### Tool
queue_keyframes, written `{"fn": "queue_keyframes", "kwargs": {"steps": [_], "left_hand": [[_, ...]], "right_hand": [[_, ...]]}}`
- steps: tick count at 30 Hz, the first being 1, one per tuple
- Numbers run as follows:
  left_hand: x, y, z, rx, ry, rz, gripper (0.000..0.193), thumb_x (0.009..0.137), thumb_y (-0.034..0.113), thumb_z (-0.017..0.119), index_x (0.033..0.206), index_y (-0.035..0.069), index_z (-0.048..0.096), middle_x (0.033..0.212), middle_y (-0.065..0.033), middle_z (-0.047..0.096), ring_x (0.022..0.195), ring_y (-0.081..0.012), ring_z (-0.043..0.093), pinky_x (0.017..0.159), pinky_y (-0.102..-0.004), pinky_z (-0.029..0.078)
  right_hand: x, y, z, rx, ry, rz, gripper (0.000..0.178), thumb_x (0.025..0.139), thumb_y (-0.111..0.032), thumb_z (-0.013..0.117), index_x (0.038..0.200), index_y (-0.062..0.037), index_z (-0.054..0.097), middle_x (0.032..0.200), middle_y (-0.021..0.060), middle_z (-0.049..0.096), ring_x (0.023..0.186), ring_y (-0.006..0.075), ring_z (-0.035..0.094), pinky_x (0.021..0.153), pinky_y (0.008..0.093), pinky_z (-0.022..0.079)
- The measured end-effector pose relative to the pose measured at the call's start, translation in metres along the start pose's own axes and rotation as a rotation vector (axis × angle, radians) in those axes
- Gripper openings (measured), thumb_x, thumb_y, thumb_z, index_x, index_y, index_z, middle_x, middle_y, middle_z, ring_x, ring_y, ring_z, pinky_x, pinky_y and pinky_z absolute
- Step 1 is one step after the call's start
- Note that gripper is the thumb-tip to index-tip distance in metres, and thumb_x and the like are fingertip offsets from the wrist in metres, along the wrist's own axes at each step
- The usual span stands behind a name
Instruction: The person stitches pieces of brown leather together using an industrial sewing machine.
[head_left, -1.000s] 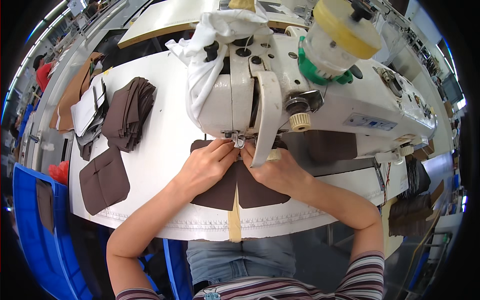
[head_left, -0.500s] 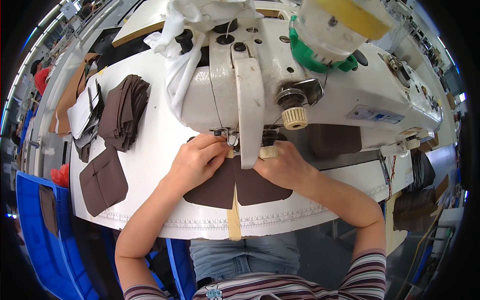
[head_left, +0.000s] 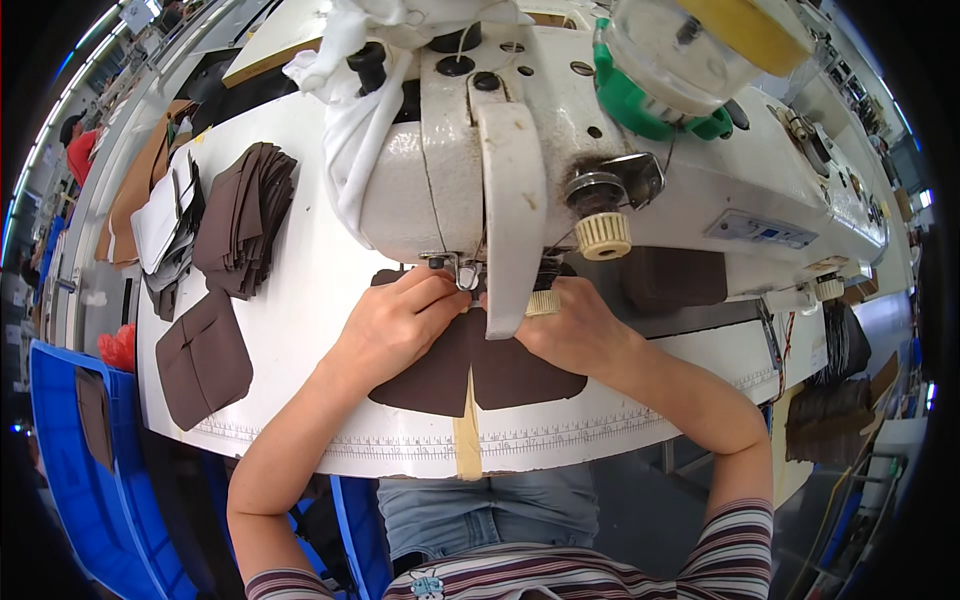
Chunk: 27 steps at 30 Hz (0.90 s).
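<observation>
A dark brown fabric piece with a slit down its near half lies under the presser foot of a white sewing machine. My left hand is closed, its thumb and fingers pinched together on the piece just left of the foot. From the right, my right hand holds the same piece with bent fingers. Its fingertips are partly hidden behind the machine's white lever and a cream tension knob. Both sets of fingertips come close together near the needle.
A stack of brown pieces lies left of the machine, beside grey-white pieces. A single brown piece rests nearer the left edge. Yellow tape crosses a printed ruler strip at the front edge. Blue bins stand lower left.
My fingertips have drawn closer together by the presser foot, and a small tan strip there is now covered. The machine appears slightly shifted right in the picture. The brown piece has barely moved.
</observation>
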<state>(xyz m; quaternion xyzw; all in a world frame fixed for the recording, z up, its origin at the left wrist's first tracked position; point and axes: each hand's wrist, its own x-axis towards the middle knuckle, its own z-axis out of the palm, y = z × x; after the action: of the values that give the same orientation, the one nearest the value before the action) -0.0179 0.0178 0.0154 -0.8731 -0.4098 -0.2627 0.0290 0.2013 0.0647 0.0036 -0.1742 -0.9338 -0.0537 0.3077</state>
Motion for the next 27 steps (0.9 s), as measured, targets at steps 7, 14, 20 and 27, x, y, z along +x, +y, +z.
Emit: {"fn": "queue_keyframes", "kwargs": {"steps": [7,14,20,27], "left_hand": [[-0.001,-0.003,-0.003,0.083,-0.04,0.141,0.029,0.069,0.005,0.063,0.098,-0.001,0.067,0.095,-0.0064,0.061,0.095,-0.0191,0.062,0.066,-0.027,0.057],[0.0,-0.003,-0.005,0.089,-0.045,0.175,0.03,0.071,0.005,0.061,0.1,-0.001,0.066,0.099,-0.0065,0.061,0.099,-0.0191,0.061,0.068,-0.0273,0.058],[-0.002,-0.008,-0.004,0.082,-0.06,0.183,0.032,0.074,0.007,0.06,0.105,0.002,0.067,0.102,-0.0048,0.062,0.104,-0.018,0.061,0.069,-0.0266,0.058],[0.0,-0.016,0.0,0.047,-0.041,0.146,0.029,0.074,0.007,0.061,0.102,0.003,0.069,0.099,-0.0031,0.063,0.099,-0.0164,0.062,0.068,-0.0268,0.057]], "right_hand": [[0.0,0.001,0.001,0.009,0.012,-0.014,0.003,0.073,-0.009,0.064,0.073,-0.0097,0.06,0.073,-0.0001,0.052,0.073,0.0128,0.058,0.053,0.0247,0.052],[-0.002,0.002,0.005,-0.014,0.006,-0.01,0.006,0.073,-0.009,0.063,0.079,-0.0098,0.064,0.075,0.0005,0.055,0.076,0.0131,0.059,0.054,0.0249,0.052],[-0.003,0.004,0.001,-0.069,-0.007,-0.049,0.015,0.074,-0.01,0.065,0.088,-0.0103,0.069,0.086,0.0033,0.062,0.08,0.0162,0.061,0.061,0.0291,0.053],[0.001,0.007,0.004,-0.108,-0.003,-0.039,0.016,0.074,-0.012,0.067,0.09,-0.0112,0.069,0.082,0.0035,0.064,0.075,0.0176,0.06,0.063,0.0326,0.049]]}}
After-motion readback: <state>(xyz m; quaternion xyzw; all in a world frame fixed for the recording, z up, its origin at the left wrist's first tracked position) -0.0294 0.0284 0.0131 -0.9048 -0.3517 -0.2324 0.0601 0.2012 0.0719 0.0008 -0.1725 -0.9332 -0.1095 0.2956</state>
